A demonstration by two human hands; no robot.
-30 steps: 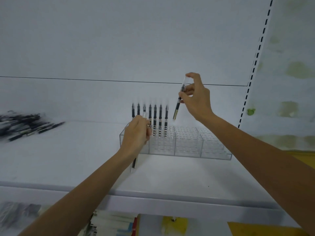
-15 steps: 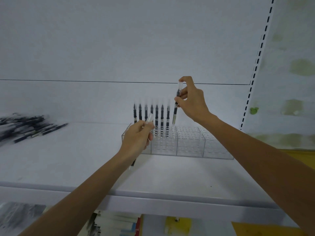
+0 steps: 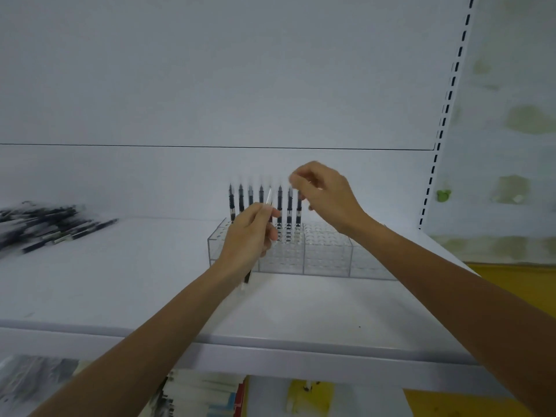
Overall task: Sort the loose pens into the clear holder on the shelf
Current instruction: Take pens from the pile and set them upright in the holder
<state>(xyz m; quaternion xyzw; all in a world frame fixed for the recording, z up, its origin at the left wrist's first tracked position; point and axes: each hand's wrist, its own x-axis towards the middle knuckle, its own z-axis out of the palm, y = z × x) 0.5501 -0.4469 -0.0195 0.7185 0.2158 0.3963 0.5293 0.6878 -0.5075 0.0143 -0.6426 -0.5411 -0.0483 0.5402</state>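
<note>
Clear holder (image 3: pixel 326 261) on shelf (image 3: pixel 135 284), row of pens (image 3: pixel 240 203) upright in its far-left part. Left hand (image 3: pixel 249 239) grips tilted pen (image 3: pixel 247 276), hiding holder's near-left corner. Right hand (image 3: pixel 326 197) fingers curled at top of rightmost standing pen (image 3: pixel 298 210); grip unclear. Loose pens (image 3: pixel 48 225) piled far left.

This is looking like a stationery shop. A white display shelf (image 3: pixel 150 296) is running along a plain back panel (image 3: pixel 210 70) beside a slotted metal upright (image 3: pixel 445 115), as in shop racking. A clear holder (image 3: pixel 325 260) is displaying a row of identical pens (image 3: pixel 240 200). A heap of loose pens (image 3: pixel 45 224) is lying at the far left, and stacked paper goods (image 3: pixel 204 395) are filling the level below.
</note>
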